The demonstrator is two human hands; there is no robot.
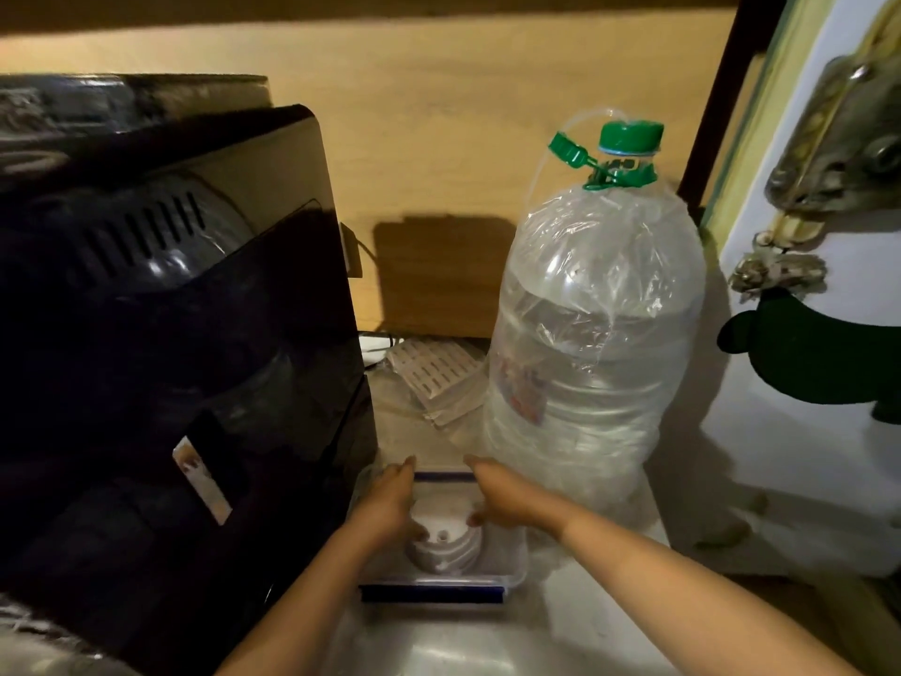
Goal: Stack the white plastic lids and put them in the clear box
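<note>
A clear box [512, 568] with dark blue clips stands on the shelf between a black appliance and a water bottle. A stack of round white plastic lids [444, 546] sits inside it. My left hand [385, 500] reaches into the box from the left, fingers on the side of the stack. From the right, my right hand [502, 495] lies over the box, its thumb touching the top of the stack. Both hands' fingers are spread along the stack's sides; whether they grip it is unclear.
A large black appliance [161, 334] fills the left. A big clear water bottle [585, 334] with a green cap stands at the right behind the box. White perforated packets [439, 378] lie behind. A white fridge door [804, 334] bounds the right.
</note>
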